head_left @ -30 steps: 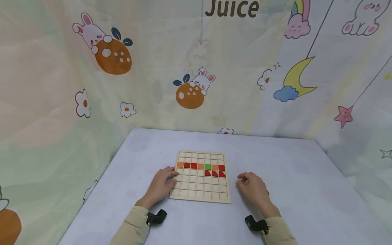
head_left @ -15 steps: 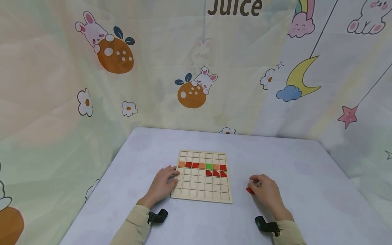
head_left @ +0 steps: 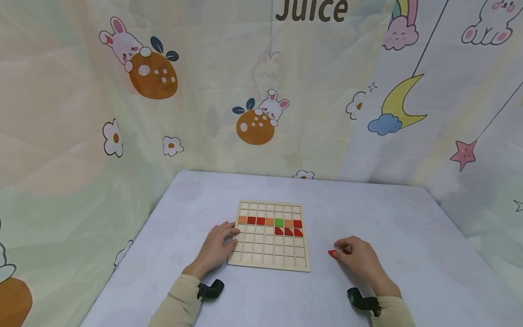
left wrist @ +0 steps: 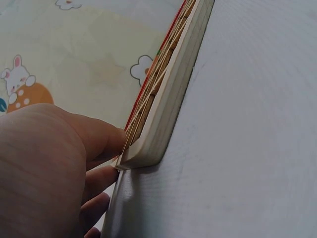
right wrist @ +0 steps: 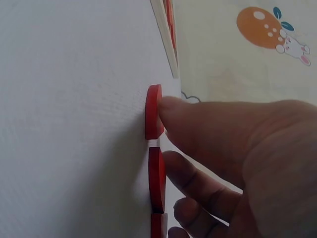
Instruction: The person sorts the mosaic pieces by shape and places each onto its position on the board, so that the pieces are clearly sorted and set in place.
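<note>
A pale wooden grid board lies flat on the table. One row holds orange, dark red and green squares, with a green tile among them; below sit several red tiles with curved edges. My left hand rests its thumb and fingers along the board's left edge. Right of the board, my right hand is low over the table, its thumb tip touching a curved red tile. In the right wrist view, its other fingers bend beside a second red tile, behind which part of a third shows.
A white table spreads around the board. Behind it hangs a printed curtain with rabbits and oranges. A black wrist camera sits on the left wrist, another wrist camera on the right.
My right hand has moved right, away from the board, and come down onto the red tiles, its thumb now touching one. The left hand keeps its place at the board's edge.
</note>
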Tool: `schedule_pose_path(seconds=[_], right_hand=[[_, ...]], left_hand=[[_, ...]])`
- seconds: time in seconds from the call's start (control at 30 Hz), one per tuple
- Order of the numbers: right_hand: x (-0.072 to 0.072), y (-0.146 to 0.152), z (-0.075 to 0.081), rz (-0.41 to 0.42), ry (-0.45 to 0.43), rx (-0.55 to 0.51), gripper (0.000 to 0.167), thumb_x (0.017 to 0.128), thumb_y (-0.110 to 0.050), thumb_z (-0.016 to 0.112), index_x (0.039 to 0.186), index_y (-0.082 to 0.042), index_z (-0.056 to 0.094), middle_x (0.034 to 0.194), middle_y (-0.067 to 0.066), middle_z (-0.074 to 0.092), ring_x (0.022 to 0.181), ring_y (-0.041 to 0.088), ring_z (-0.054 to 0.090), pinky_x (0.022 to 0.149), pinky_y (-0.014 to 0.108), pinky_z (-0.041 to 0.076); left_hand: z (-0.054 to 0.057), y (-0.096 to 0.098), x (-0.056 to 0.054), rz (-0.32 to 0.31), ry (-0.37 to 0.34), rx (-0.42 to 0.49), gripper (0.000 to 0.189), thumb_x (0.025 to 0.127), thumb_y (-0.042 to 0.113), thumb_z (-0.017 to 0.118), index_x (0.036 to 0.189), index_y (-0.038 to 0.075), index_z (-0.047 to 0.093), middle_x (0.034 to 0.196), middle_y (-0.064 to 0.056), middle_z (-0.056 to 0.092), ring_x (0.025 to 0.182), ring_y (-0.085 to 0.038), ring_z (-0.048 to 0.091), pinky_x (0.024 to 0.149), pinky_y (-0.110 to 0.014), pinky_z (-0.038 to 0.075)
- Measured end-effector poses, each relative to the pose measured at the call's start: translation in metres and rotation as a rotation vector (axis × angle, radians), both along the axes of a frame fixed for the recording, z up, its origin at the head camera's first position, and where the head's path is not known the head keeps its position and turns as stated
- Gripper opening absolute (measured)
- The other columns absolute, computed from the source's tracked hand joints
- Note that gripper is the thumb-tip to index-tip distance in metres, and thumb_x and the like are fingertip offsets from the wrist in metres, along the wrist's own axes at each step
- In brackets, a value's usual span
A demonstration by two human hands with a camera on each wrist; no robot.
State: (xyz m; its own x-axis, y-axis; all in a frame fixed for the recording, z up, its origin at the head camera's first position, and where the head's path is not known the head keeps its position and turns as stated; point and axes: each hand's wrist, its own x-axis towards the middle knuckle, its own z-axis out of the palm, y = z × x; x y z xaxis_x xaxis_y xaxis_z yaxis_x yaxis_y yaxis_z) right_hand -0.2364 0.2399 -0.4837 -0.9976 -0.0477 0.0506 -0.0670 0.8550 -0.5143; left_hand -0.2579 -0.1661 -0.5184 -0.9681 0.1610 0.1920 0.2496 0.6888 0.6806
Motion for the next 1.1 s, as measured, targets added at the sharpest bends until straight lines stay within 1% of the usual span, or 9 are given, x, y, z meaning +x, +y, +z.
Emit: schedule_pose_path(seconds=[0.07,0.23,0.43,0.6,0.83,0.97,1.1], right_hand=[[0.000,-0.001,0.000,0.020,0.005,0.001,0.024,0.080,-0.017,0.080,0.101,-0.007,0.074,0.097,0.004,0.067,0.083,0.018,0.060,0.070,0.037,0.053],[-0.001,-0.002,-0.003,0.040,-0.001,0.007,0.025,0.078,-0.017,0.081,0.100,-0.010,0.074,0.091,0.001,0.065,0.078,0.015,0.055,0.066,0.030,0.048],[0.000,-0.001,-0.004,0.041,-0.005,0.002,0.025,0.077,-0.013,0.081,0.101,-0.010,0.073,0.090,0.000,0.064,0.079,0.016,0.056,0.068,0.032,0.051],[0.000,-0.003,-0.005,0.034,0.013,-0.010,0.025,0.079,-0.005,0.078,0.103,-0.010,0.072,0.093,0.001,0.066,0.081,0.017,0.057,0.071,0.033,0.053],[0.000,-0.014,-0.005,0.009,0.021,-0.032,0.026,0.082,0.001,0.071,0.106,-0.008,0.071,0.092,0.003,0.065,0.074,0.017,0.051,0.062,0.027,0.048],[-0.002,-0.016,-0.006,0.002,0.030,-0.005,0.025,0.083,0.002,0.069,0.106,-0.007,0.072,0.097,0.005,0.065,0.076,0.018,0.053,0.064,0.029,0.051],[-0.004,-0.015,-0.007,-0.006,0.046,0.032,0.022,0.084,0.000,0.068,0.105,-0.007,0.074,0.097,0.006,0.066,0.078,0.019,0.056,0.067,0.033,0.054]], left_hand=[[0.000,0.000,0.000,-0.001,0.005,0.001,0.025,0.093,0.016,0.066,0.118,0.014,0.068,0.143,-0.007,0.052,0.142,-0.029,0.035,0.121,-0.048,0.019],[0.000,0.000,0.001,-0.005,0.011,0.005,0.025,0.093,0.016,0.066,0.118,0.013,0.068,0.143,-0.007,0.052,0.141,-0.029,0.035,0.121,-0.049,0.019],[0.001,0.000,0.000,-0.007,0.014,0.005,0.025,0.093,0.016,0.066,0.118,0.013,0.068,0.143,-0.007,0.052,0.141,-0.029,0.035,0.121,-0.049,0.019],[0.000,0.000,0.000,-0.009,0.014,0.007,0.025,0.093,0.015,0.066,0.117,0.013,0.068,0.143,-0.008,0.052,0.141,-0.030,0.036,0.121,-0.049,0.019],[-0.001,0.000,0.000,-0.005,0.012,0.006,0.025,0.093,0.016,0.066,0.118,0.013,0.068,0.143,-0.007,0.052,0.141,-0.029,0.036,0.121,-0.049,0.019],[0.000,0.000,0.000,-0.005,0.013,0.005,0.025,0.093,0.016,0.066,0.118,0.013,0.068,0.143,-0.007,0.052,0.141,-0.029,0.036,0.121,-0.048,0.019],[0.001,0.000,0.001,-0.006,0.018,0.005,0.025,0.093,0.016,0.066,0.118,0.013,0.068,0.143,-0.008,0.052,0.141,-0.029,0.036,0.121,-0.049,0.019]])
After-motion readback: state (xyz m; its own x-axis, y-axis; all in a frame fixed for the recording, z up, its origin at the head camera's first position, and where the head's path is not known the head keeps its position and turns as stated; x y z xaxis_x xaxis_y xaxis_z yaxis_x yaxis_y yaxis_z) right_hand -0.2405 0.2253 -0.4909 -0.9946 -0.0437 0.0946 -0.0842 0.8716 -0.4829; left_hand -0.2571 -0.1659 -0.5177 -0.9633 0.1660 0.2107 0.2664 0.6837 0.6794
